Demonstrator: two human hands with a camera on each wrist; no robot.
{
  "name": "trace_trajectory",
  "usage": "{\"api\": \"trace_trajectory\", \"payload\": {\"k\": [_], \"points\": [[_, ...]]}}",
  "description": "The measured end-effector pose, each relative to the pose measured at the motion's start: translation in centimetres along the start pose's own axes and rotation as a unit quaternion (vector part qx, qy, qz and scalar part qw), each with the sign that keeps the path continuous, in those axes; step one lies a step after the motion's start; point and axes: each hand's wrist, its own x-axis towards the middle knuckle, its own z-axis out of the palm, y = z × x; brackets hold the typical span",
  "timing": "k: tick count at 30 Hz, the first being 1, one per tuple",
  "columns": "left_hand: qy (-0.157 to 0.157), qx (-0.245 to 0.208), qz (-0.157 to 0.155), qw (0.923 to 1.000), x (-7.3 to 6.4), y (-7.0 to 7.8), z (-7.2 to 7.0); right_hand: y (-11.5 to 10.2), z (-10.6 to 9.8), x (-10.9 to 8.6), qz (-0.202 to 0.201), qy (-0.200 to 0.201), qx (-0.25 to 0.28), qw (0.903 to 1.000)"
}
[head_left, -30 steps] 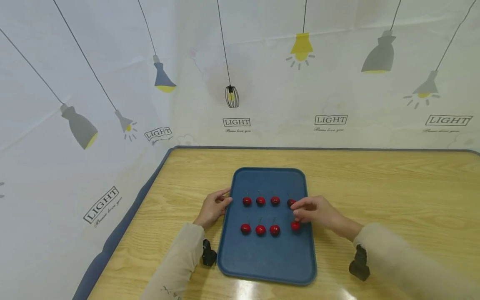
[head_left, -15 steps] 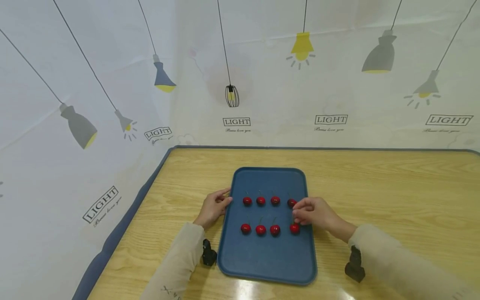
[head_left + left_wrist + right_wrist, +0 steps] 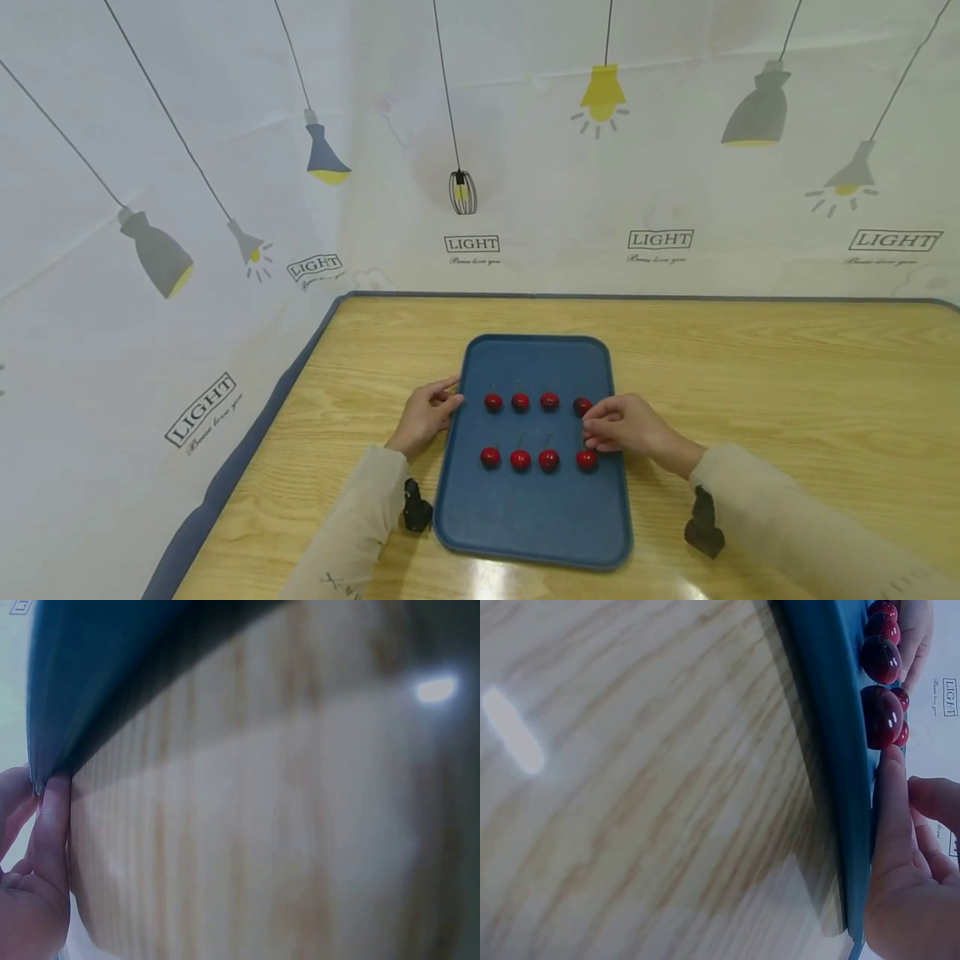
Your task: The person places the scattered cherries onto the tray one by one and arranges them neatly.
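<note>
On the blue tray point(image 3: 532, 517) lie several red cherries in two rows, with thin stems on some. My left hand point(image 3: 425, 414) grips the tray's left rim; the left wrist view has thumb and fingers point(image 3: 51, 814) on either side of the edge. Over the right rim, my right hand point(image 3: 630, 427) pinches at the stem of the nearer row's rightmost cherry point(image 3: 587, 460), which sits on the tray. One fingertip meets that cherry point(image 3: 883, 718) in the right wrist view. The stem is mostly hidden. Just beyond these fingertips lies the far row's rightmost cherry point(image 3: 582, 407).
A wooden table point(image 3: 787, 400) with a dark blue edge carries the tray. Pale cloth walls point(image 3: 547, 167) printed with lamps stand behind it and at the left. Small black devices hang at both cuffs, the right one point(image 3: 703, 525) over the table.
The nearer row's rightmost cherry has shifted slightly left and toward me, and my right wrist has drawn left with it. My left hand and the tray keep their places.
</note>
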Motion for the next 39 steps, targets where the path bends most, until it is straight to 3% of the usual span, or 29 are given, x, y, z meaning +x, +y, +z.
{"api": "trace_trajectory", "payload": {"k": [20, 39], "points": [[0.0, 0.003, 0.0, 1.0, -0.2, 0.21, -0.05, -0.13, 0.57, -0.12, 0.01, 0.011, 0.003, 0.9999], [-0.001, 0.001, 0.005, 1.0, -0.14, 0.02, -0.08, -0.13, 0.66, 0.0, -0.034, 0.003, -0.065, 0.9973]]}}
